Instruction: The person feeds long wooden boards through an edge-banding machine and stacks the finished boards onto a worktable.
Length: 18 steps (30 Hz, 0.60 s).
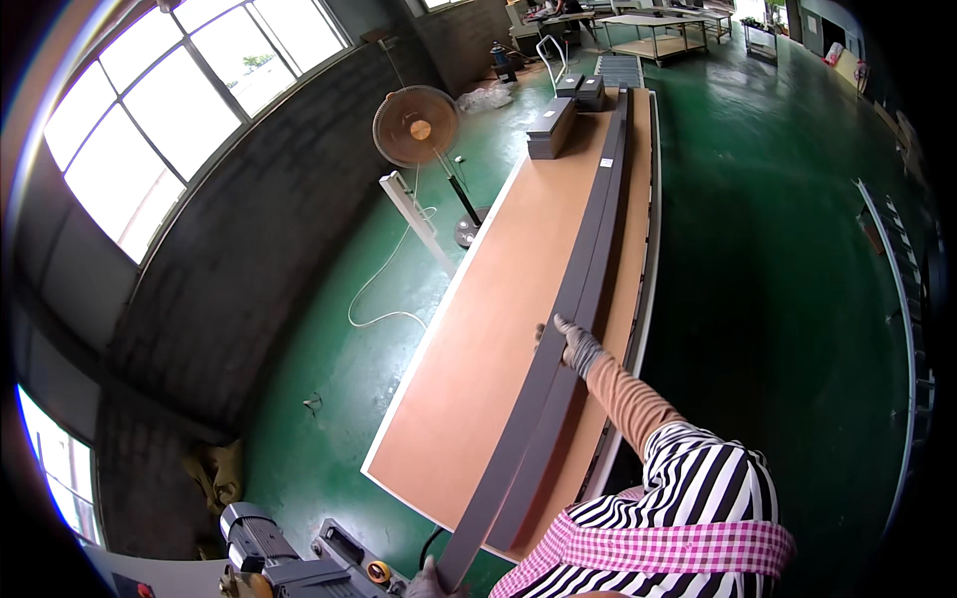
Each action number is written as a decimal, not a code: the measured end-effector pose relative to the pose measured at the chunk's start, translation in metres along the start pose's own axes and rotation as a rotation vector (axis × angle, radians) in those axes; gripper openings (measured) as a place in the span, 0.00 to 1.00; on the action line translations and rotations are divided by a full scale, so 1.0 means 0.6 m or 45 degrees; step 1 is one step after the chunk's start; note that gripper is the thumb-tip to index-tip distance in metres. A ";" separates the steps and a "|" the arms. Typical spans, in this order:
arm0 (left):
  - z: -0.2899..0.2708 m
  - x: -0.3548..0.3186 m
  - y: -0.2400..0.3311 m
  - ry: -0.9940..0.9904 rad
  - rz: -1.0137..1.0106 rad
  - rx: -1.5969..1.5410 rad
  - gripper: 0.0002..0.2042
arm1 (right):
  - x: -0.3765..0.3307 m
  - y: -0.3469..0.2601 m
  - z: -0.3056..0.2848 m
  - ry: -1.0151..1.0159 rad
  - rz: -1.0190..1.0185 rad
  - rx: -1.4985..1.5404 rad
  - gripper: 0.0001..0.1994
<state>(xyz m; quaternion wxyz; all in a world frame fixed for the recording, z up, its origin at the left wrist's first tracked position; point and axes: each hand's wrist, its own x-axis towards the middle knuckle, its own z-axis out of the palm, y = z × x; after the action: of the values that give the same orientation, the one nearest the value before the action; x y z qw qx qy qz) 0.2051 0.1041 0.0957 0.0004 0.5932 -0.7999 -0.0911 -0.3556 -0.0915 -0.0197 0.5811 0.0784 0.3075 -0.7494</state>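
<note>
A long, narrow dark grey board runs from near my body toward the far end of the table. My right hand, in a grey glove, grips its middle. The thumb lies on top, and fingertips show past the board's left edge. At the lower edge of the view my gloved left hand holds the near end; part of this hand is cut off. Right beside the held board lie more long grey boards, showing a reddish-brown side edge. Both rest over the long table with its tan top.
Short grey boards are stacked at the table's far end. A standing fan and a pale post stand left of the table, with a white cable on the floor. A motor sits at lower left. A ladder-like metal frame is far right.
</note>
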 end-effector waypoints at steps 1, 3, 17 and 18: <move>-0.021 -0.015 0.000 -0.002 -0.001 -0.001 0.34 | 0.010 -0.022 -0.018 0.001 0.001 -0.002 0.19; -0.079 -0.052 0.000 -0.059 -0.072 -0.168 0.34 | 0.035 -0.055 -0.048 -0.039 0.022 0.020 0.18; 0.039 0.113 0.186 -0.036 -0.046 -0.168 0.33 | 0.050 -0.075 -0.081 0.195 -0.089 -0.356 0.20; 0.051 0.134 0.208 -0.022 -0.058 -0.165 0.32 | 0.024 -0.063 -0.065 0.158 -0.062 -0.441 0.21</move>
<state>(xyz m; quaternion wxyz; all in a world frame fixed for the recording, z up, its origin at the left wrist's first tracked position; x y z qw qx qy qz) 0.0593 0.0669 0.0755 0.0299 0.6093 -0.7785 -0.1477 -0.4043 -0.0768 -0.0434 0.5475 0.0157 0.4691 -0.6928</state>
